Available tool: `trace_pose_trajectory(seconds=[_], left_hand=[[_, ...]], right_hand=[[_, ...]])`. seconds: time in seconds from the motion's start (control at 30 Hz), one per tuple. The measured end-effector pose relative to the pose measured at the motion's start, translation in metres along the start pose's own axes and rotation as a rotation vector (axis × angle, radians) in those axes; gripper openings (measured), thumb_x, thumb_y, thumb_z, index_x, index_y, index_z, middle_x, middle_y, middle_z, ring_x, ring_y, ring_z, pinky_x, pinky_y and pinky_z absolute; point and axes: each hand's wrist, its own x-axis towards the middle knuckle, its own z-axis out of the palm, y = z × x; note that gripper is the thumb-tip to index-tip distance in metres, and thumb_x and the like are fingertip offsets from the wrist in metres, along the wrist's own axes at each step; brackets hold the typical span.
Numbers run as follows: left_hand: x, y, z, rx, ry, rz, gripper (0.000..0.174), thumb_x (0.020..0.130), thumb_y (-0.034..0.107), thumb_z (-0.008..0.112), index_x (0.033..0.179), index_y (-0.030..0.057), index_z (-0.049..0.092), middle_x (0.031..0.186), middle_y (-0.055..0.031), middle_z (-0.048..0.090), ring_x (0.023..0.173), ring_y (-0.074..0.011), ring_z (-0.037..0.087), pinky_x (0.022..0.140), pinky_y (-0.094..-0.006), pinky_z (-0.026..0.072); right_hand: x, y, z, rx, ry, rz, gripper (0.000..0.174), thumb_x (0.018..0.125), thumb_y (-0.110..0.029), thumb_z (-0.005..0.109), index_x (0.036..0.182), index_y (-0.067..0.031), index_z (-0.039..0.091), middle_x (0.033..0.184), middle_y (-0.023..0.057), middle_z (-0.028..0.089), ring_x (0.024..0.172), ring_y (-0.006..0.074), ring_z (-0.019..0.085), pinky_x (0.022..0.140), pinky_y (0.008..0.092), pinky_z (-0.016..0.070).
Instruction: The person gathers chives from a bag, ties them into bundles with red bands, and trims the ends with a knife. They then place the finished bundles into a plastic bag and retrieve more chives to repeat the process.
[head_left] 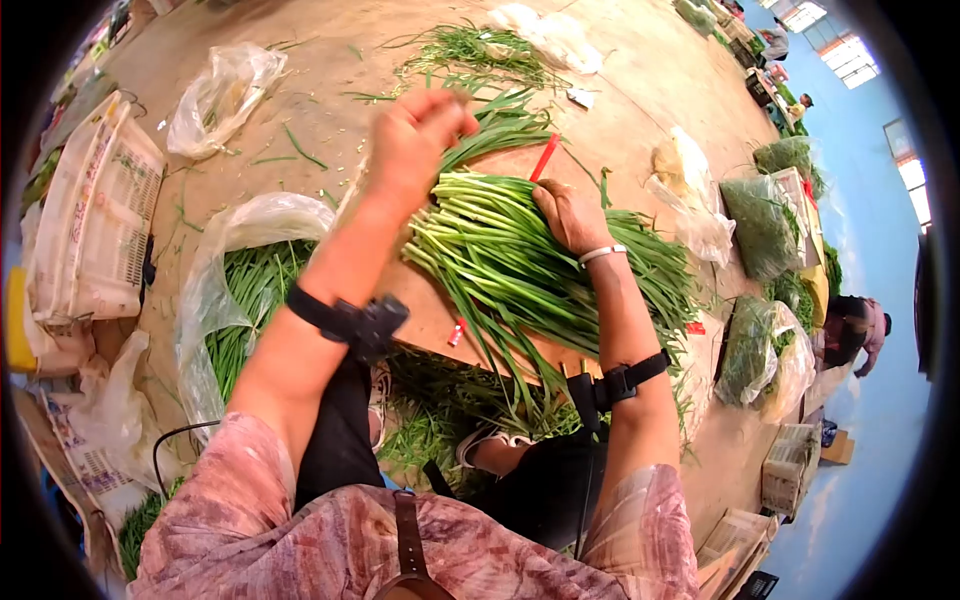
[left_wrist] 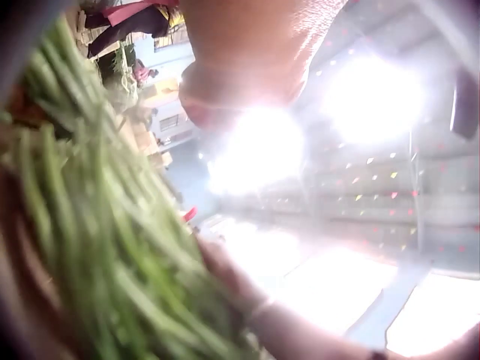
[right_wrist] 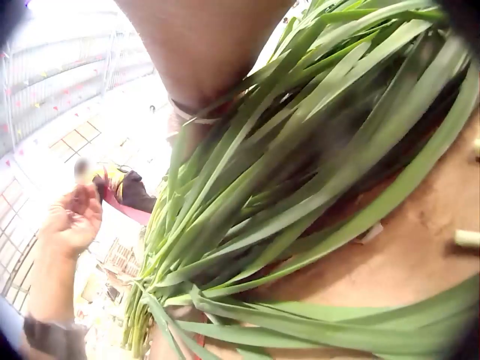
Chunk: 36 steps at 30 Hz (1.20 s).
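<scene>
A thick bundle of garlic chives (head_left: 500, 235) lies across a wooden board (head_left: 428, 300), its pale cut stems toward the left and its flat leaves to the right. My right hand (head_left: 572, 218) grips the bundle from above, fingers curled over its far side. In the right wrist view the leaves (right_wrist: 300, 180) spread beneath the forearm. My left hand (head_left: 420, 130) is raised beyond the stem ends, fingers curled in. A small greyish blur shows at its fingertips in the right wrist view; I cannot tell what it is. A red strip (head_left: 545, 157) sticks out beside the right hand.
More chives (head_left: 500, 125) lie past the board. A clear bag of chives (head_left: 262, 300) stands at the left, near a white crate (head_left: 95, 215). Trimmings (head_left: 430, 410) cover the floor by the feet. Filled bags (head_left: 760, 225) line the right side, where another person (head_left: 855, 330) bends.
</scene>
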Motion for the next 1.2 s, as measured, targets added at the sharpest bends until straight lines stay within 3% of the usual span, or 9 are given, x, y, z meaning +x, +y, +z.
trace_pose_trajectory(seconds=[0.13,0.2,0.33,0.73,0.8,0.87,0.93,1.1,1.2], left_hand=[[0.033,0.043,-0.097,-0.274,-0.202,-0.031,0.041,0.079,0.031,0.065,0.106,0.0009,0.058,0.089,-0.0101,0.064,0.088,-0.0197,0.061,0.077,-0.0286,0.0476],[0.028,0.037,-0.113,1.427,0.127,0.692,0.075,0.067,0.045,0.072,0.122,0.0003,0.048,0.117,-0.0193,0.053,0.111,-0.0299,0.050,0.094,-0.0391,0.0400],[-0.077,0.020,-0.053,1.419,-0.744,0.534,0.112,0.050,0.041,0.082,0.139,0.0071,0.023,0.145,-0.0181,0.016,0.135,-0.0349,0.012,0.105,-0.0562,0.0123],[-0.047,-0.027,0.040,1.512,-0.710,0.697,0.113,0.049,0.029,0.080,0.141,0.0099,0.017,0.146,-0.0169,0.011,0.137,-0.0321,0.009,0.105,-0.0576,0.0090],[-0.040,-0.025,0.046,1.630,-0.768,0.667,0.120,0.045,0.034,0.081,0.141,0.0103,0.014,0.146,-0.0177,0.010,0.137,-0.0326,0.008,0.106,-0.0566,0.0076],[-0.035,-0.032,0.044,1.555,-0.779,0.683,0.124,0.043,0.037,0.082,0.142,0.0100,0.012,0.145,-0.0196,0.013,0.135,-0.0345,0.012,0.106,-0.0573,0.0097],[-0.027,-0.042,0.044,1.393,-0.835,0.506,0.126,0.042,0.040,0.082,0.141,0.0093,0.011,0.142,-0.0224,0.018,0.133,-0.0364,0.018,0.105,-0.0583,0.0129],[-0.016,-0.057,0.038,1.138,-0.893,0.600,0.117,0.047,0.029,0.077,0.140,0.0033,0.010,0.116,-0.0248,0.046,0.112,-0.0393,0.043,0.098,-0.0428,0.0337],[-0.023,-0.057,0.036,1.132,-0.824,0.636,0.120,0.047,0.035,0.079,0.139,0.0024,0.011,0.117,-0.0248,0.046,0.112,-0.0383,0.044,0.099,-0.0416,0.0333]], right_hand=[[0.004,0.015,0.009,0.093,-0.001,-0.032,0.042,0.088,-0.037,0.042,0.101,-0.0031,0.062,0.091,0.0248,0.061,0.088,0.0395,0.058,0.078,0.0443,0.0445],[0.005,0.008,0.003,0.082,-0.038,-0.050,0.041,0.089,-0.037,0.042,0.100,-0.0023,0.062,0.093,0.0237,0.061,0.089,0.0392,0.057,0.079,0.0434,0.0443],[0.009,0.014,0.004,0.138,-0.104,-0.097,0.044,0.092,-0.035,0.037,0.106,0.0016,0.058,0.100,0.0235,0.060,0.095,0.0370,0.056,0.085,0.0385,0.0418],[0.012,0.019,0.007,0.049,-0.081,-0.205,0.039,0.091,-0.031,0.038,0.103,0.0000,0.059,0.095,0.0244,0.061,0.093,0.0387,0.056,0.084,0.0411,0.0429],[0.009,0.015,0.008,0.178,0.207,-0.418,0.036,0.090,-0.029,0.040,0.098,0.0011,0.060,0.090,0.0265,0.060,0.088,0.0404,0.057,0.079,0.0424,0.0443],[0.006,0.024,0.006,0.135,-0.191,-0.146,0.033,0.090,-0.023,0.039,0.101,0.0023,0.057,0.095,0.0262,0.059,0.092,0.0381,0.056,0.080,0.0403,0.0423],[-0.001,0.022,0.002,0.164,-0.120,-0.262,0.032,0.088,-0.026,0.043,0.098,0.0022,0.056,0.084,0.0288,0.058,0.078,0.0435,0.057,0.070,0.0451,0.0449],[-0.008,0.016,0.002,0.230,-0.024,-0.272,0.028,0.086,-0.021,0.045,0.101,0.0013,0.053,0.087,0.0272,0.059,0.083,0.0425,0.056,0.073,0.0443,0.0442],[-0.017,0.003,-0.010,0.331,-0.045,-0.238,0.027,0.085,-0.016,0.046,0.105,0.0007,0.049,0.090,0.0264,0.059,0.089,0.0421,0.055,0.076,0.0436,0.0434]])
